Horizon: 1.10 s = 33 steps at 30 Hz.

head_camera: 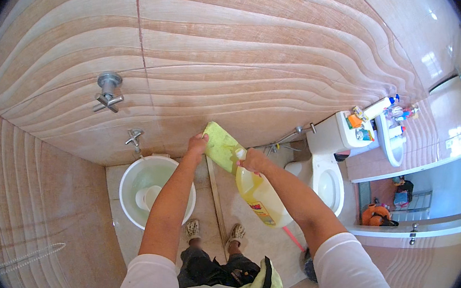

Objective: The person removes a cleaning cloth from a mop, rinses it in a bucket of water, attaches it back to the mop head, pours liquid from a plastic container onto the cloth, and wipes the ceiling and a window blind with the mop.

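Note:
My left hand [198,145] grips the left end of a yellow-green cloth [222,146], which is stretched out flat in front of the wall. A large plastic jug of yellow liquid [260,198] hangs tilted from my right hand [254,161], which is closed around it near the neck. The jug's mouth is against the right end of the cloth, where a patch looks darker. Whether the right fingers also pinch the cloth cannot be told.
A white tub [124,194] of water with a white dipper [147,197] stands below wall taps at left. To the right are a toilet [327,188], its tank [327,133] topped with bottles and packets, and a washbasin [388,146]. A narrow strip [215,197] crosses the floor between my feet.

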Each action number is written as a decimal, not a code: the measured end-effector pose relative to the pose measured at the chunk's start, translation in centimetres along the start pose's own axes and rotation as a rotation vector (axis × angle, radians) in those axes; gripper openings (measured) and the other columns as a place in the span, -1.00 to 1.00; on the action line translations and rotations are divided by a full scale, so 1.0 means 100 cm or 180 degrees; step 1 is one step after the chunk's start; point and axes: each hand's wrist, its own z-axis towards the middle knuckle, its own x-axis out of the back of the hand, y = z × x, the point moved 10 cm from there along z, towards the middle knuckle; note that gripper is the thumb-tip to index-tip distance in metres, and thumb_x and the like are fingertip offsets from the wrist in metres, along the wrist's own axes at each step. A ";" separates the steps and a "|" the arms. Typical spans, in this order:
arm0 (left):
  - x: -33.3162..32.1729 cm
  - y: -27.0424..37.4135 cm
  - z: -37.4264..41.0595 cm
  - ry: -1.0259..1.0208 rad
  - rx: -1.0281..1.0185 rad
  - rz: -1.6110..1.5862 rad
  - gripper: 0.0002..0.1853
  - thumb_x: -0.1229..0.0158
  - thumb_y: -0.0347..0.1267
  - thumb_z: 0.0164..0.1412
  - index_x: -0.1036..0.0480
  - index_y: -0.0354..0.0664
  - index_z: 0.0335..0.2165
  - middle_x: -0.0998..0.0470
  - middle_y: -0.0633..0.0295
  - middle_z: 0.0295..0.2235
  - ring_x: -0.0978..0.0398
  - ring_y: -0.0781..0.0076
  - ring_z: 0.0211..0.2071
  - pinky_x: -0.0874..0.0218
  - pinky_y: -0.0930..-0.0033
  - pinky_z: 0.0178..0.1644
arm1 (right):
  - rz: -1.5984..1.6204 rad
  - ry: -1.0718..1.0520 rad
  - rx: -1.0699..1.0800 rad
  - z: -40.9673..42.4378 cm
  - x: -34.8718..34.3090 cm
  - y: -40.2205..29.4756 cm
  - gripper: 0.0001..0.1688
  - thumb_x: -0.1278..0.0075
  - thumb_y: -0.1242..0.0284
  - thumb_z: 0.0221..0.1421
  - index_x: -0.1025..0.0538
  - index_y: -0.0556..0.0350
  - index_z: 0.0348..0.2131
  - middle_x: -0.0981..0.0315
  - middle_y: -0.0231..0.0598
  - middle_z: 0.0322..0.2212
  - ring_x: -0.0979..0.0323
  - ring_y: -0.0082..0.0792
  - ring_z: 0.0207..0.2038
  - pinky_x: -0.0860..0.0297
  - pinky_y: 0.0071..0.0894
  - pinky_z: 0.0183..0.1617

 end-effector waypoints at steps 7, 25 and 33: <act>0.002 0.006 -0.011 -0.0084 0.0212 -0.0184 -0.71 0.01 -0.35 0.12 -0.40 -0.28 -0.20 -0.47 0.22 -0.34 -0.35 0.47 -0.35 -0.16 0.41 -0.22 | 0.0223 -0.0199 -0.0413 0.014 -0.028 0.040 -0.36 -0.02 0.07 -0.07 -0.42 0.42 -0.69 -0.34 -0.05 -0.81 -0.38 -0.21 -0.75 -0.31 -0.28 -0.66; 0.027 -0.033 0.013 -0.0323 0.0135 0.0036 -0.66 0.05 -0.27 0.14 -0.36 -0.17 -0.13 -0.44 0.22 -0.23 -0.31 0.46 -0.18 -0.09 0.38 -0.08 | 0.0537 -0.0368 -0.1012 0.002 -0.125 0.132 -0.41 -0.05 0.12 -0.08 -0.38 0.45 -0.43 -0.42 -0.05 -0.65 -0.40 -0.29 -0.70 -0.34 -0.33 -0.63; 0.026 -0.030 0.003 -0.0466 0.0046 -0.0052 -0.65 0.07 -0.27 0.16 -0.33 -0.18 -0.10 -0.42 0.23 -0.19 -0.29 0.45 -0.15 -0.03 0.38 -0.02 | 0.0701 -0.0335 -0.1088 0.001 -0.154 0.171 -0.39 -0.03 0.10 -0.08 -0.39 0.45 -0.40 -0.43 -0.03 -0.64 -0.43 -0.25 -0.67 -0.37 -0.32 -0.58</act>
